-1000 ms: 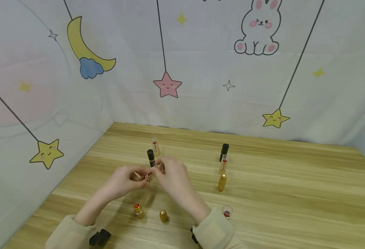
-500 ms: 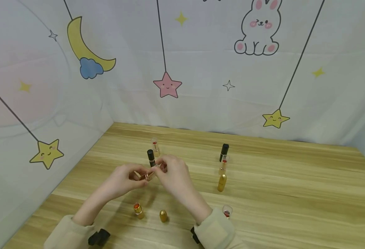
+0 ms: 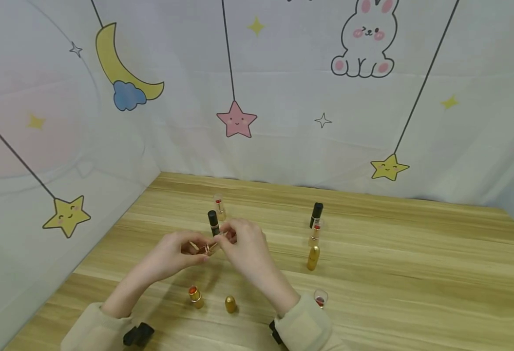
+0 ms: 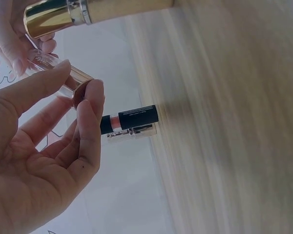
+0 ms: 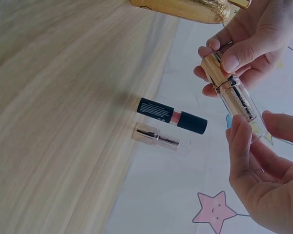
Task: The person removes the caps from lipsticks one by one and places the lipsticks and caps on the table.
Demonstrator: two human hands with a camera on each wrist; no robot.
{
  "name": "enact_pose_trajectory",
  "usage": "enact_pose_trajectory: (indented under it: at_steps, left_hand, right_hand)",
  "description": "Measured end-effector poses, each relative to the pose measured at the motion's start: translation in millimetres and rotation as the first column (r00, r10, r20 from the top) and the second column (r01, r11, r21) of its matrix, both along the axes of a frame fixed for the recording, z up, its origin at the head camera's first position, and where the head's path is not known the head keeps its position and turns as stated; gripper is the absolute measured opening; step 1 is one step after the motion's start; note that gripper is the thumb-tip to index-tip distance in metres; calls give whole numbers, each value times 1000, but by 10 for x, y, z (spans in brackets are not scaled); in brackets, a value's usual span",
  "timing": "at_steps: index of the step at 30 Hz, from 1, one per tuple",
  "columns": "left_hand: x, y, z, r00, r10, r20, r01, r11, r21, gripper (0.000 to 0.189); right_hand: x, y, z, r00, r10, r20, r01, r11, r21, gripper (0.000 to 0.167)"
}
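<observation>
Wrist views resolve what the head view obscures: left fingers (image 5: 244, 54) pinch a gold cylindrical lipstick base (image 5: 213, 69); right fingers (image 5: 240, 148), its transparent cap (image 5: 243, 103).

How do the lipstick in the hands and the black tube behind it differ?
The held lipstick is gold and partly clear; the black tube is mostly black with a pinkish band. The held lipstick is tilted between the left hand and right hand; the black tube stands upright on the table. Both are slim.
</observation>
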State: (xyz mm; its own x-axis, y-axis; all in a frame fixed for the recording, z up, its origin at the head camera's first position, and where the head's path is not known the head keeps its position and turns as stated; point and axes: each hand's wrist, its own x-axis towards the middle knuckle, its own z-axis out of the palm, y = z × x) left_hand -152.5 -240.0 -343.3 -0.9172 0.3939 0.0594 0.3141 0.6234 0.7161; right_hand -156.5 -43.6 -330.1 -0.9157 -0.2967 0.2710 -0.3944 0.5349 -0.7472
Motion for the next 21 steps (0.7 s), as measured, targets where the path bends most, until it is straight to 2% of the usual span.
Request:
enact_pose_trajectory:
  at_steps: [10,21]
  left_hand:
    - [3,4,8,1000,-13,-9,13,1000,6,25]
    - [-19,-3,-17,999,-48,-14,48,999,-10,31]
  right_hand:
    - [5,9,7,1000,24,6,-24,1000,0,8]
    - [5,26,3,999,27,-25,-27,1000,11,8]
